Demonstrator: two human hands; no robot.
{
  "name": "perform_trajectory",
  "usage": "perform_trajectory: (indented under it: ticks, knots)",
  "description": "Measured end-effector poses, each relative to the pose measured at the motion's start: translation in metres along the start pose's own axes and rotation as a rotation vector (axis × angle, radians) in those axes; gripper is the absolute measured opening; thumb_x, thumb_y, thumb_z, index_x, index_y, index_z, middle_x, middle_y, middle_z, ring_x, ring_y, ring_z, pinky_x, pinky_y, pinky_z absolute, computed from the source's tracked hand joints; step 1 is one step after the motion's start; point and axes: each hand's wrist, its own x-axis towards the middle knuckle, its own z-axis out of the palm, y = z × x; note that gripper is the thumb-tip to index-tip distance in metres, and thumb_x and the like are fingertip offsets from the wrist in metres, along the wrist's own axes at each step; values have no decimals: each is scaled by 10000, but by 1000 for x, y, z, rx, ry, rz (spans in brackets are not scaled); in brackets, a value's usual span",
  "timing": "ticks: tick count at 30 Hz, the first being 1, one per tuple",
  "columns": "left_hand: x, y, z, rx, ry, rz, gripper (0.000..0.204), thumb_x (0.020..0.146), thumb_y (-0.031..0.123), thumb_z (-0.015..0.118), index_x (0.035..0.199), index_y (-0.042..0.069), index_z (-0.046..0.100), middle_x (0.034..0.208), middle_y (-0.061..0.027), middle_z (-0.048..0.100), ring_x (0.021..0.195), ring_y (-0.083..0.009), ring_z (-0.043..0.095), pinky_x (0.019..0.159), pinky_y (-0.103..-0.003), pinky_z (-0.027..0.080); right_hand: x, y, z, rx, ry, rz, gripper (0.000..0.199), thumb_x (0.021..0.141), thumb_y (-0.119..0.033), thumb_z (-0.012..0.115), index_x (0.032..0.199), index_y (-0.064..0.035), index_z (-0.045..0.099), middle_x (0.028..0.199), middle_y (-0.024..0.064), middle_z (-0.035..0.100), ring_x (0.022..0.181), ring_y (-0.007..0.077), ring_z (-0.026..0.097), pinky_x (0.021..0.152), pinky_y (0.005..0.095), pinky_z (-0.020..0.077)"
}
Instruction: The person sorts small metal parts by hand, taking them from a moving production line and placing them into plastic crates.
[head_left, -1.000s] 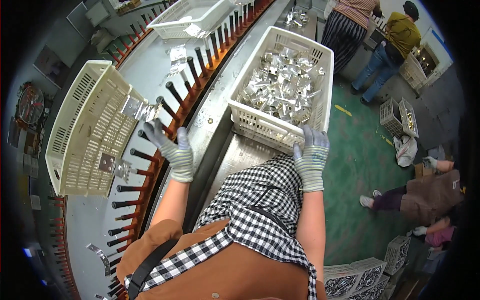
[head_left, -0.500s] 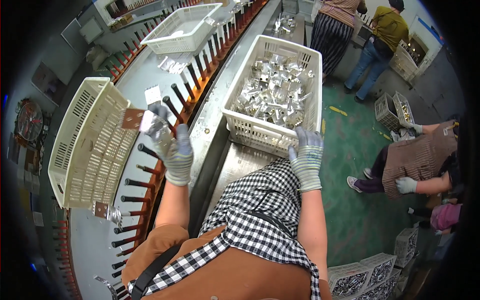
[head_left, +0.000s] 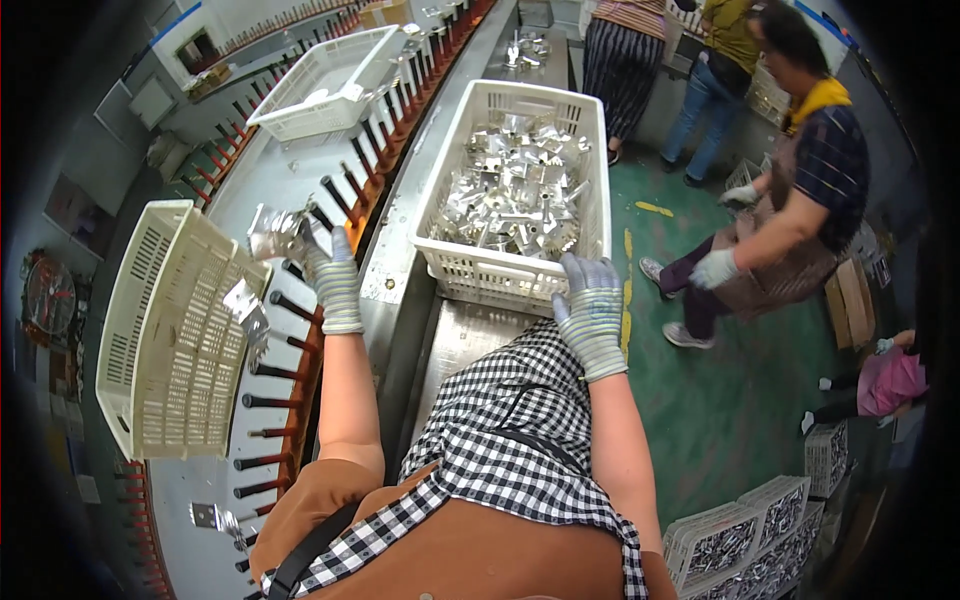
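Note:
My left hand (head_left: pixel 336 275), in a striped grey glove, closes its fingers on a shiny bent metal bracket (head_left: pixel 278 236) beside the row of black-tipped pegs (head_left: pixel 335 197). Another bracket (head_left: pixel 247 308) hangs on a nearer peg, over the edge of a cream plastic crate (head_left: pixel 190 340) standing on its side. My right hand (head_left: pixel 592 315), gloved alike, grips the near rim of a white plastic crate (head_left: pixel 508 262) at its right corner. That crate holds a heap of similar metal brackets (head_left: pixel 520 190). My left fingertips are partly hidden behind the metal.
Another white crate (head_left: pixel 330 105) lies on the grey machine top at the far left. One more bracket (head_left: pixel 213 517) sits on a peg near me. A co-worker (head_left: pixel 800 190) stands on the green floor to the right. Stacked crates of metal parts (head_left: pixel 735 535) stand at lower right.
The pegs with their brackets have shifted toward me. My left hand has moved slightly up with metal in its fingers. My right hand stays on the crate rim. The co-worker at right has come closer.

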Motion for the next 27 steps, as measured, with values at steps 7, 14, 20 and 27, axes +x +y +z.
perform_trajectory:
  ticks: [7,14,20,27]
  knots:
    - [-13,-1,-31,-410,208,-76,490,834,178,636,1234,-71,502,1160,-147,573,1031,-210,528,924,-323,398,1,4,1,-11,-33,5,597,663,-154,666,1221,-70,471,1110,114,519,1085,291,478,1061,468,299]
    - [5,88,-65,-345,459,295,411,867,175,589,1221,-30,548,1125,-129,619,973,-203,555,885,-302,413,1,5,-1,-3,-27,-13,599,661,-156,668,1217,-69,465,1117,121,521,1082,299,477,1047,470,303]
    - [6,162,-16,-441,-143,-47,501,830,326,638,1198,-7,567,1188,-203,581,1036,-254,577,857,-361,450,1,5,1,-38,-21,-18,590,657,-160,669,1206,-73,472,1113,123,526,1076,302,480,1034,470,309]
    - [-16,123,45,-259,-807,359,559,773,415,606,1182,34,583,1290,-259,474,1233,-365,426,1039,-405,336,0,3,1,-1,-23,-28,589,653,-156,670,1203,-72,477,1084,133,533,1053,319,486,1024,484,308]
